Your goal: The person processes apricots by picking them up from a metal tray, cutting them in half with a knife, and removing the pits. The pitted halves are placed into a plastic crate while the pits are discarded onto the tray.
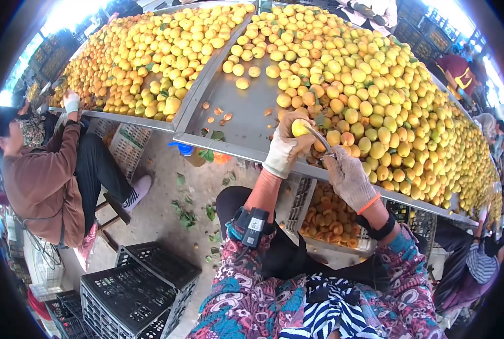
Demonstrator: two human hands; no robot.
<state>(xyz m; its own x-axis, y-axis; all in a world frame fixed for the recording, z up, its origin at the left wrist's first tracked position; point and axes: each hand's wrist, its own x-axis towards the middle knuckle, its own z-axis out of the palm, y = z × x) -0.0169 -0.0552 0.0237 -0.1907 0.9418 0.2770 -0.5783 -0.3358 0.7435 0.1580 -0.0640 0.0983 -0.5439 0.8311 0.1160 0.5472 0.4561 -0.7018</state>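
Note:
My left hand (287,148), in a pale glove, is closed around a yellow apricot (300,128) above the table's front edge. In my right hand (350,179), also gloved, is a curved metal blade (320,139), a pitting knife by its look. Its curved end reaches the apricot in my left hand. Whole yellow-orange apricots (376,101) are heaped on the metal table (251,116) just beyond both hands. Below the table edge, under my right wrist, a crate (335,247) holds apricot halves (325,220).
A metal divider (209,70) splits the tabletop, with more apricots (150,62) on the left side. At left a person (48,175) sits on a stool (113,217). Black crates (133,294) stand on the floor at lower left, near scattered leaves (184,214). Another person (478,271) is at far right.

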